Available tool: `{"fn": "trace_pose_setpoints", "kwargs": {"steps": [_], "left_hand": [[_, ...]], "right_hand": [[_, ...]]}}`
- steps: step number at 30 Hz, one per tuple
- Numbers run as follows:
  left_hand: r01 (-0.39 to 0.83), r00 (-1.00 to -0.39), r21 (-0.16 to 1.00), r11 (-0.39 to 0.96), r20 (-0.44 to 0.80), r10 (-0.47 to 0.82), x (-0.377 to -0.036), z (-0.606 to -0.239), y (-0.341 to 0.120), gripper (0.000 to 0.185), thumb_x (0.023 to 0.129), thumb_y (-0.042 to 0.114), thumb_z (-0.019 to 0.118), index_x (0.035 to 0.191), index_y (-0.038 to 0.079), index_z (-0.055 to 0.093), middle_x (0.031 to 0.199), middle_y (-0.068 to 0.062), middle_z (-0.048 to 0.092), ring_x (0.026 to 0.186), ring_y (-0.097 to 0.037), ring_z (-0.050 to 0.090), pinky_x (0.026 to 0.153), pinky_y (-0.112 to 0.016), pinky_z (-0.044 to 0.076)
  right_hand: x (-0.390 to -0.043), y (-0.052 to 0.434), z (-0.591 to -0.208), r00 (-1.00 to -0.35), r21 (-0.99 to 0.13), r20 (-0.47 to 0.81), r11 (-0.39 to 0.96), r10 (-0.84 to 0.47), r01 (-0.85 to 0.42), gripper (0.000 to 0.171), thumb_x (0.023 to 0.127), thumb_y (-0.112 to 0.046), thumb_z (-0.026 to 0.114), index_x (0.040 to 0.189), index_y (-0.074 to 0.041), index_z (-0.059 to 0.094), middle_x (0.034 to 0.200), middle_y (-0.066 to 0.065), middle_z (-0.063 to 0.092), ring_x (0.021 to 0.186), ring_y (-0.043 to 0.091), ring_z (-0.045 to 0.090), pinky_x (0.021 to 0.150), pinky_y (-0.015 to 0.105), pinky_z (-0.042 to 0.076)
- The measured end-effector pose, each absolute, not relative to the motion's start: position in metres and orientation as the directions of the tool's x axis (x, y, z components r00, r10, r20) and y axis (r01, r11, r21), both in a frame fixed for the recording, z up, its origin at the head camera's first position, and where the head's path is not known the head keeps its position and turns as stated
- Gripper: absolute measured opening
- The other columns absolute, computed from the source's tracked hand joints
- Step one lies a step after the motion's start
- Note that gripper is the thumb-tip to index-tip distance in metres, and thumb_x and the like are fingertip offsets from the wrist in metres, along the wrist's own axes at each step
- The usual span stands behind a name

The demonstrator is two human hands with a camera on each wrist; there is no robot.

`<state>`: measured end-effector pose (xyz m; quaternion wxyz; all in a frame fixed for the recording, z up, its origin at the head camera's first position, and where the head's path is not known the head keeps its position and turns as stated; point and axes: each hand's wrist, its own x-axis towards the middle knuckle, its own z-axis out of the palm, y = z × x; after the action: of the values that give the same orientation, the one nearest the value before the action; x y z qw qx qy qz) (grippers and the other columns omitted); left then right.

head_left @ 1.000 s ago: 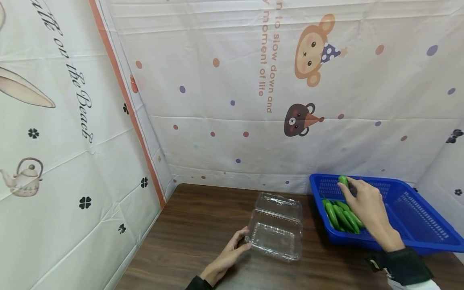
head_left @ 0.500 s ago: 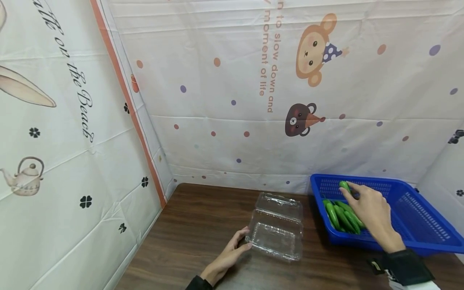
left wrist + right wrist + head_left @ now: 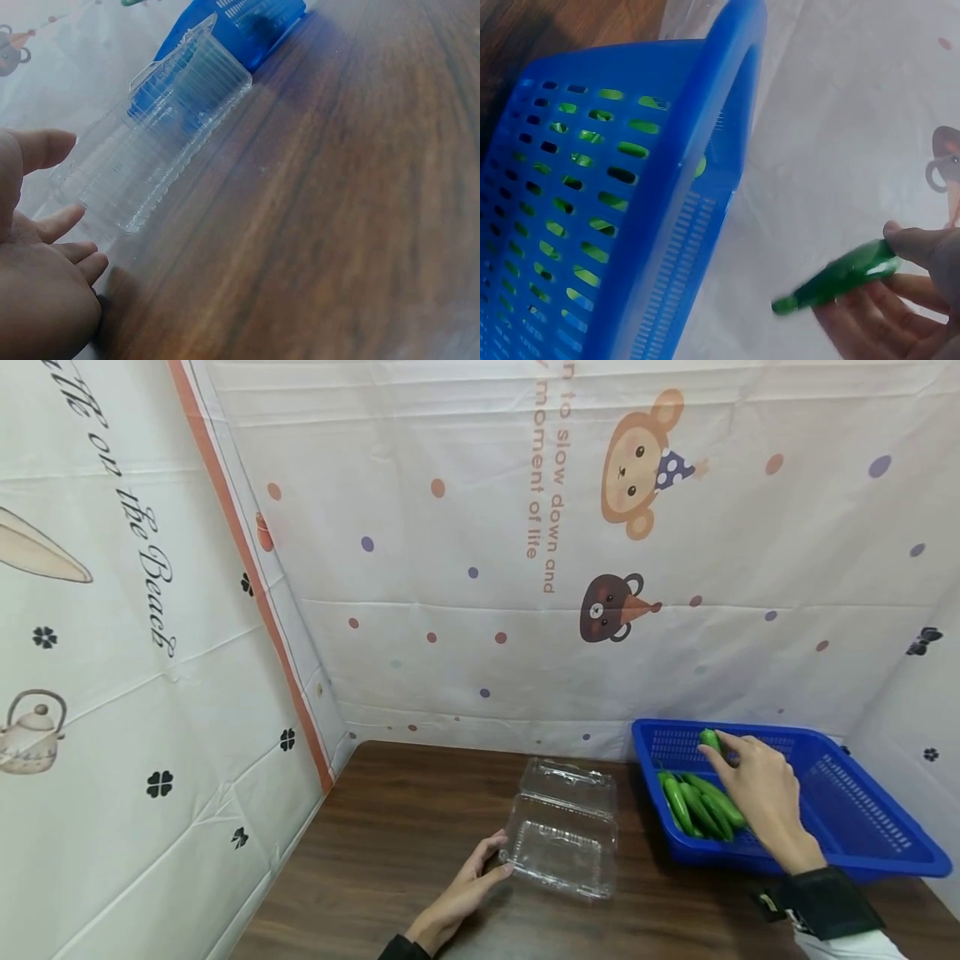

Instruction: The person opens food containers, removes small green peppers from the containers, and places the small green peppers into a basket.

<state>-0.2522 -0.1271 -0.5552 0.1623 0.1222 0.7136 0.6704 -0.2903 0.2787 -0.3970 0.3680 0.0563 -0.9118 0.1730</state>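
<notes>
My right hand pinches a green chili pepper above the left part of a blue plastic basket. In the right wrist view that pepper points away from the thumb and fingertips, outside the basket's rim. Several more green peppers lie in the basket's left end. On the table, a clear plastic clamshell box lies with its lid folded back. My left hand rests at the box's left edge, thumb and fingers spread apart and fairly straight, as the left wrist view also shows.
A dark brown wooden table carries the box and basket. A white printed cloth hangs behind, and another printed cloth stands along the left side. The basket's near rim lies under the right forearm.
The pepper in my right hand dips slightly, then rises and stands more upright. The head view shifts a little. My left hand and the box keep their places.
</notes>
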Motion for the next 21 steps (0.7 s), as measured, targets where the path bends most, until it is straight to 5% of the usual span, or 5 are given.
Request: {"fn": "trace_pose_setpoints", "kwargs": {"steps": [11, 21], "left_hand": [[-0.049, -0.914, 0.996, 0.069, -0.073, 0.400, -0.252, -0.555, -0.126, 0.055, 0.104, 0.031, 0.059, 0.152, 0.009, 0.041, 0.171, -0.014, 0.018, 0.156, -0.046, 0.009, 0.120, -0.072, 0.013], [-0.041, -0.917, 0.997, 0.060, -0.061, 0.393, -0.252, -0.555, -0.126, 0.056, 0.104, 0.031, 0.059, 0.151, 0.008, 0.041, 0.171, -0.014, 0.019, 0.156, -0.046, 0.010, 0.121, -0.070, 0.014]], "right_hand": [[-0.297, 0.280, -0.407, -0.762, -0.339, 0.647, 0.908, 0.035, -0.245, 0.042, 0.101, -0.011, 0.065, 0.134, 0.013, 0.057, 0.089, 0.031, 0.067, 0.044, 0.009, 0.041, 0.041, 0.025, 0.025], [-0.298, 0.272, -0.418, -0.775, -0.283, 0.631, 0.935, 0.013, -0.214, 0.033, 0.093, -0.011, 0.074, 0.117, 0.011, 0.068, 0.089, 0.031, 0.069, 0.044, 0.013, 0.043, 0.038, 0.026, 0.024]]}}
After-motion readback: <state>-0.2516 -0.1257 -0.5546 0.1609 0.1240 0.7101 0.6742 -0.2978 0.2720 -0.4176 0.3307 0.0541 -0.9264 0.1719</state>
